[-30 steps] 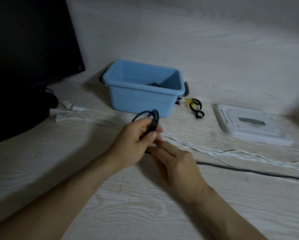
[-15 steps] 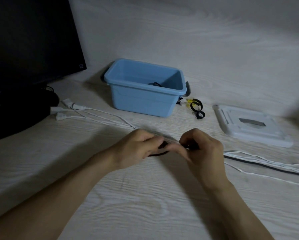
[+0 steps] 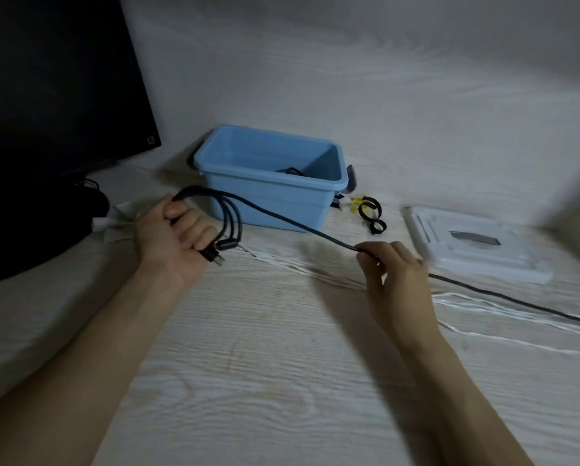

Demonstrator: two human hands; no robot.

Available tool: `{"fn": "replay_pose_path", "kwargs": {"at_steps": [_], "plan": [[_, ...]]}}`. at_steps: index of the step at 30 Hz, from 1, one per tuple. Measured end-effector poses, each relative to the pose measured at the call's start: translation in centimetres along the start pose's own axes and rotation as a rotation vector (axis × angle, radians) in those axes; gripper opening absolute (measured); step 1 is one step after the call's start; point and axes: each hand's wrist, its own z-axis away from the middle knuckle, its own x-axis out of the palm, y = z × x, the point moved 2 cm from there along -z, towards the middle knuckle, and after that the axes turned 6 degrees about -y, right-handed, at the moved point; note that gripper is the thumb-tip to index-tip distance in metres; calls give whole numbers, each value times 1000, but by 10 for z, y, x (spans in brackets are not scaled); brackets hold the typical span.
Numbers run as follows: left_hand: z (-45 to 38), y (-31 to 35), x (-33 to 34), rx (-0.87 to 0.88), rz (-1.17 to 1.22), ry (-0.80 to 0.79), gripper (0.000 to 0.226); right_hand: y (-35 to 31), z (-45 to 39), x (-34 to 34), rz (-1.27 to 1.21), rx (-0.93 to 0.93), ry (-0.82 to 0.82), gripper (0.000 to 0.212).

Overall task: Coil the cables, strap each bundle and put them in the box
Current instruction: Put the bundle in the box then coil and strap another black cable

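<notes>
Your left hand (image 3: 174,237) is fisted around the coiled black cable (image 3: 229,218), raised; your right hand (image 3: 394,280) has its fingers (image 3: 365,260) pinching the taut strand above the table (image 3: 265,364).

The box (image 3: 268,183) is sitting just behind the left hand (image 3: 171,237) gripping the cable coil (image 3: 224,220). Straps (image 3: 371,213) are lying right of the box; the lid (image 3: 473,247) is lying behind the right hand (image 3: 392,274).
</notes>
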Motion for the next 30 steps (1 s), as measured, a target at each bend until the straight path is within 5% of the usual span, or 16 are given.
{"fn": "replay_pose_path", "kwargs": {"at_steps": [8,14,20,30], "plan": [[3,-27,-3,-369,-229,-125,48,-34,12,22,-180,-75,-326,33],[11,-34,1,-526,-328,-236,49,-46,11,23,-262,-56,-222,30],[11,-32,4,-418,-18,-238,51,-41,8,22,-165,-76,-198,28],[-8,-8,-8,-38,247,-20,39,-29,9,18,-75,-19,-195,11]]}}
